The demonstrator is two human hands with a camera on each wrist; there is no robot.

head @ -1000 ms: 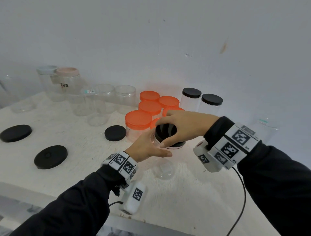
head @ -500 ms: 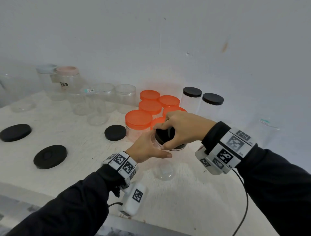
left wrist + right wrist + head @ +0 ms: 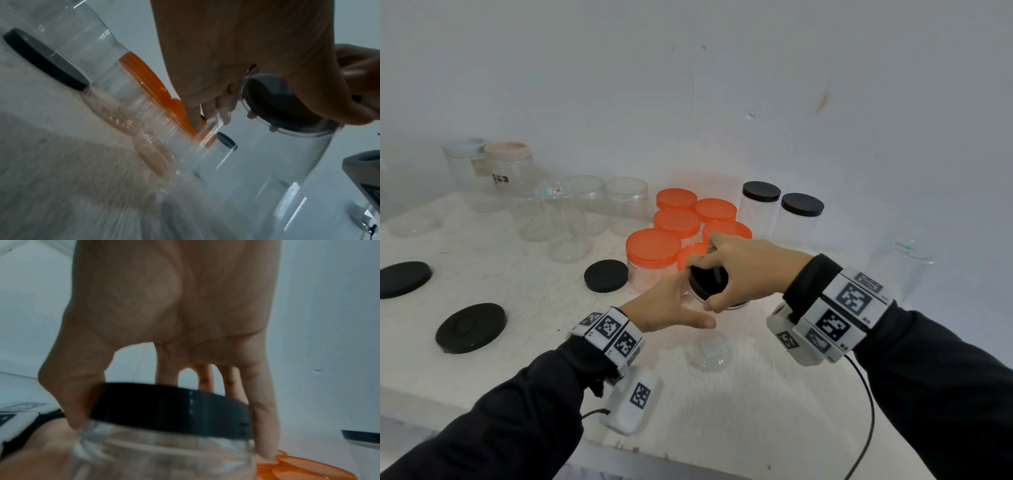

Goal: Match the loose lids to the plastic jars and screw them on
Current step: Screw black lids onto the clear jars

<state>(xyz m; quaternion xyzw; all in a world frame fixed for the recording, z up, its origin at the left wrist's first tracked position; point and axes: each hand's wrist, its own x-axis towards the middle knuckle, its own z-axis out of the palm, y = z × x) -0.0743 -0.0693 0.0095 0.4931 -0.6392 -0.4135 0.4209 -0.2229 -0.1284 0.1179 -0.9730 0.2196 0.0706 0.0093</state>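
Observation:
A tall clear plastic jar [image 3: 710,349] stands on the white table [image 3: 517,294] in front of me. My left hand [image 3: 671,308] wraps round the jar's upper wall. On the jar's mouth sits a black lid [image 3: 705,281], and my right hand [image 3: 736,270] grips it from above, thumb on the near rim and fingers on the far rim. The right wrist view shows that black lid [image 3: 170,408] on the clear jar [image 3: 164,456], pinched by my fingers [image 3: 263,426]. In the left wrist view, the jar [image 3: 267,162] and lid [image 3: 273,99] show from below.
Several orange-lidded jars [image 3: 654,253] stand just behind my hands, with two black-lidded jars [image 3: 780,209] at their right. Open clear jars [image 3: 585,205] line the back left. Three loose black lids [image 3: 606,275] [image 3: 470,327] [image 3: 404,279] lie on the left. The table's front edge runs below my forearms.
My right hand has rotated on the black lid, with the wrist swinging right and the fingers shifting round the rim. The left hand stays on the jar.

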